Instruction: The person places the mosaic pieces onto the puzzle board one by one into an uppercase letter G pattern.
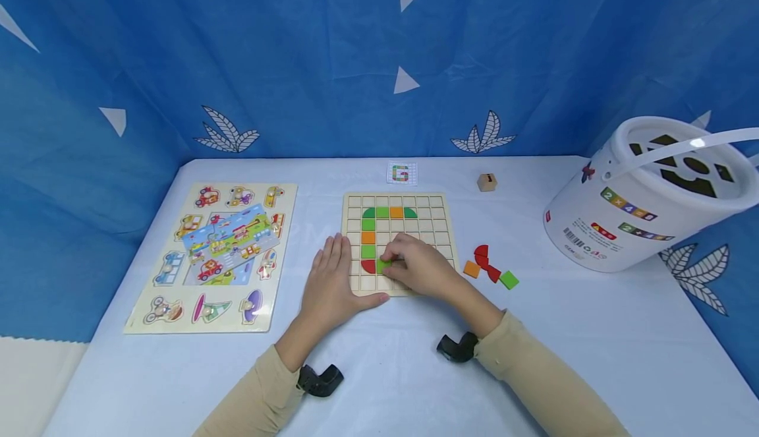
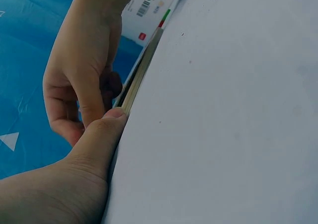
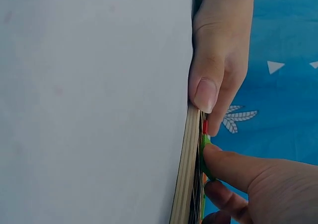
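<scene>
My right hand [image 1: 422,264] has its thumb and finger pinched shut on a bright green, flat square piece [image 1: 383,267]. That piece is at the pale, square wooden board [image 1: 431,226] with lines cut in it, one row in from the near edge and just beside a red, flat, quarter-round piece [image 1: 368,266] toward the near left corner. I can't tell if it is all the way down. My left hand [image 1: 332,285] lies with its fingers straight along the board's left edge, and its thumb sticks out to touch the near edge. I think that hand should press just enough that the board can't slide. To do this well, I would match the green square's sides to the lines, let it down level, and push softly on its middle. If I shove it sideways, it could bump the red piece. Past the far edge, the small white card [image 1: 402,173] with a coloured shape may help me check.
</scene>
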`<action>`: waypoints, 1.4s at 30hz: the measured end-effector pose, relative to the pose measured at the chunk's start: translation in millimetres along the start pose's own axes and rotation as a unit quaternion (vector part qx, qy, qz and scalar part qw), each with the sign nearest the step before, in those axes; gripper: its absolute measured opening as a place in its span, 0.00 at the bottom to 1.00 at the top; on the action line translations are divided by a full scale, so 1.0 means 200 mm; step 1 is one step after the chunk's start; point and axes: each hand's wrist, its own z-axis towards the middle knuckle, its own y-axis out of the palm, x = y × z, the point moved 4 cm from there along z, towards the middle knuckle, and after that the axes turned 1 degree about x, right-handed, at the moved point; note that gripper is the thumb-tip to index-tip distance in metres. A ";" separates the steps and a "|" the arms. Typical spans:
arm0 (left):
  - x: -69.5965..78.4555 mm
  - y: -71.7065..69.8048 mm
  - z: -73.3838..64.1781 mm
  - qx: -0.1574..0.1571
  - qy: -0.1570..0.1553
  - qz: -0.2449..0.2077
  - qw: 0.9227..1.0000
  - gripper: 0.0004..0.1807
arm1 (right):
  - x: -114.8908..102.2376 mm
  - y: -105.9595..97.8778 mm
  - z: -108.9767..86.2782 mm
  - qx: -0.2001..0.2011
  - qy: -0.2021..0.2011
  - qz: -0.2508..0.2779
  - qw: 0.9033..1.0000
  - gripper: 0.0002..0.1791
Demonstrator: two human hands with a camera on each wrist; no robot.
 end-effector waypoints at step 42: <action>0.01 0.00 0.00 -0.004 -0.003 -0.017 1.000 0.73 | 0.48 -0.34 -0.39 0.023 0.132 0.013 0.991 0.09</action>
